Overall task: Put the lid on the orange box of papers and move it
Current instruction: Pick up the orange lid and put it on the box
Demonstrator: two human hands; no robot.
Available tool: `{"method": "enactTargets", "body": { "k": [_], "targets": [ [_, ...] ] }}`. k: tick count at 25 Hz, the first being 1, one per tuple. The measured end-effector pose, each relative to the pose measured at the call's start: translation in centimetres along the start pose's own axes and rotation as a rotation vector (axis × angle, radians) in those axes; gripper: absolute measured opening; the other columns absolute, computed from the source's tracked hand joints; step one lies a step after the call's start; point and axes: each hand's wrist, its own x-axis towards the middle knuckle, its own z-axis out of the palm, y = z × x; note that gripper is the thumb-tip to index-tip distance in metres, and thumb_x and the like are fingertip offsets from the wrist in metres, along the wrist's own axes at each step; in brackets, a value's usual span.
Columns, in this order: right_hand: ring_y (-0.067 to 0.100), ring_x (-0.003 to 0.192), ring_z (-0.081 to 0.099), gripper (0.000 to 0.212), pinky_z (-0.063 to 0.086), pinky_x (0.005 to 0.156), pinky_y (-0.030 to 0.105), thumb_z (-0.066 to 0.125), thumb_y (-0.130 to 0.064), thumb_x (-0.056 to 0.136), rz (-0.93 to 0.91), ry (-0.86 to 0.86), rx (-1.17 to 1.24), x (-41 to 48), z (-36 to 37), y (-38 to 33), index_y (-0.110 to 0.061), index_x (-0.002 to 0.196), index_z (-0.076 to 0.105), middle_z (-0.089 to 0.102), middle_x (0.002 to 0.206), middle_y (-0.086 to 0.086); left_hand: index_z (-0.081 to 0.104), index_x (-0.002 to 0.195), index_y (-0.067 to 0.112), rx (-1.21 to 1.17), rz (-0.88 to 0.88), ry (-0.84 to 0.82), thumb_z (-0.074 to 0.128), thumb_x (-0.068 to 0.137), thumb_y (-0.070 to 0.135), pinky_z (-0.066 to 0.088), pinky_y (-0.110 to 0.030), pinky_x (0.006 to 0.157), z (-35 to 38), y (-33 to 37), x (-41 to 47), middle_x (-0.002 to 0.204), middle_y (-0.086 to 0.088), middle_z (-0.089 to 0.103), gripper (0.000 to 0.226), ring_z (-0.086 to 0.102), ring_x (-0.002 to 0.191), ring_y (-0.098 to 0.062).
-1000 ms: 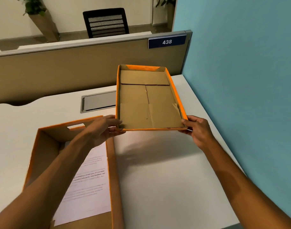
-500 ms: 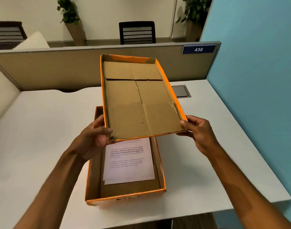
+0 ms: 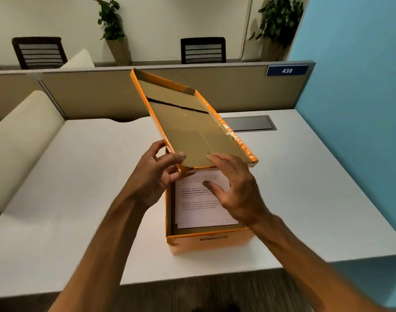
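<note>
The orange box point(image 3: 209, 243) stands open on the white desk point(image 3: 98, 176), with printed papers point(image 3: 201, 203) lying inside. The orange lid point(image 3: 188, 122) is held above the box's far end, tilted, its brown cardboard inside facing me. My left hand point(image 3: 156, 174) grips the lid's near left corner. My right hand point(image 3: 235, 188) is over the box with fingers spread, its fingertips touching the lid's near edge; it does not grip the lid.
A beige partition point(image 3: 91, 93) with a blue 438 sign point(image 3: 287, 70) runs along the desk's far edge. A grey cable hatch point(image 3: 251, 123) lies behind the lid. A blue wall point(image 3: 359, 109) borders the right. A cream chair back point(image 3: 19, 143) is at left.
The lid has turned and tilted over the box, its far end swung left. My right hand let go of the lid's right corner and moved left to its near edge, fingers apart.
</note>
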Motion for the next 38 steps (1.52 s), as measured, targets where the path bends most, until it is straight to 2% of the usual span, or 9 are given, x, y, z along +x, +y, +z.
{"method": "enactTargets", "body": {
  "k": [5,11,15,18,21,25,32,35,38],
  "targets": [
    [0.026,0.119,0.060,0.040,0.054,0.095,0.045,0.072,-0.009,0.087,-0.022,0.132,0.053,1.9,1.5,-0.7,-0.002,0.125,0.065,0.067,0.125,0.014,0.054,0.112,0.028,0.074,0.095,0.017,0.080,0.072,0.016,0.059,-0.043,0.083,2.7,0.0,-0.8,0.117,-0.012,0.065,0.049,0.067,0.107,-0.034],
    [0.018,0.103,0.069,0.030,0.057,0.091,0.027,0.074,-0.015,0.086,0.073,0.322,0.248,3.0,-1.2,0.2,-0.002,0.113,0.070,0.074,0.110,0.012,0.047,0.134,0.026,0.106,0.140,-0.081,0.082,0.067,0.038,0.058,-0.044,0.087,4.5,0.6,0.7,0.126,-0.012,0.066,0.077,0.070,0.107,-0.030],
    [0.009,0.085,0.071,0.017,0.061,0.077,0.029,0.077,-0.023,0.084,0.377,0.431,0.543,3.8,-3.6,0.5,-0.016,0.097,0.070,0.074,0.089,-0.005,0.040,0.141,0.021,-0.030,-0.061,-0.090,0.073,0.075,0.046,0.051,-0.046,0.099,3.8,-1.4,2.6,0.142,-0.012,0.053,0.078,0.057,0.126,-0.030],
    [0.016,0.095,0.072,0.015,0.058,0.084,0.040,0.077,-0.019,0.084,0.504,0.475,0.825,4.2,-5.0,0.9,-0.028,0.096,0.072,0.076,0.097,-0.010,0.025,0.150,0.019,-0.104,-0.251,0.004,0.064,0.086,0.041,0.038,-0.050,0.111,2.4,-4.9,3.6,0.157,-0.016,0.031,0.078,0.036,0.141,-0.037],
    [0.023,0.104,0.071,0.024,0.057,0.088,0.047,0.074,-0.010,0.084,0.580,0.507,1.092,4.4,-6.1,1.6,-0.028,0.101,0.070,0.077,0.104,-0.010,0.025,0.151,0.017,-0.219,-0.330,-0.003,0.062,0.090,0.035,0.039,-0.053,0.109,1.8,-7.5,4.1,0.156,-0.019,0.032,0.074,0.037,0.140,-0.038],
    [0.031,0.111,0.067,0.033,0.057,0.084,0.050,0.070,-0.006,0.085,0.747,0.502,1.360,4.7,-6.6,3.0,-0.025,0.112,0.065,0.073,0.115,-0.002,0.043,0.142,0.018,-0.362,-0.298,-0.034,0.053,0.096,0.024,0.053,-0.050,0.091,2.0,-8.3,4.4,0.147,-0.016,0.049,0.047,0.054,0.127,-0.036],
    [0.036,0.119,0.059,0.052,0.057,0.083,0.054,0.073,-0.014,0.076,0.825,0.321,1.586,4.5,-6.9,5.0,-0.025,0.123,0.055,0.064,0.129,0.010,0.037,0.147,0.018,-0.360,-0.225,-0.021,0.051,0.096,0.012,0.062,-0.037,0.068,0.5,-5.5,5.0,0.146,-0.014,0.047,0.054,0.060,0.113,-0.031],
    [0.038,0.122,0.058,0.051,0.052,0.093,0.058,0.071,-0.027,0.079,0.846,0.223,1.560,4.4,-7.5,6.9,-0.025,0.126,0.052,0.061,0.133,0.014,0.037,0.145,0.018,-0.251,-0.204,0.000,0.052,0.096,0.014,0.055,-0.045,0.092,-1.0,-3.9,5.2,0.138,-0.011,0.054,0.052,0.054,0.123,-0.032],
    [0.038,0.119,0.062,0.046,0.055,0.092,0.051,0.073,-0.033,0.079,0.913,0.146,1.453,4.3,-8.2,9.2,-0.023,0.122,0.058,0.068,0.126,0.014,0.040,0.139,0.021,-0.097,-0.182,0.037,0.055,0.095,0.015,0.060,-0.046,0.080,-2.1,-2.5,5.2,0.131,-0.008,0.058,0.047,0.062,0.112,-0.032]
  ]
}}
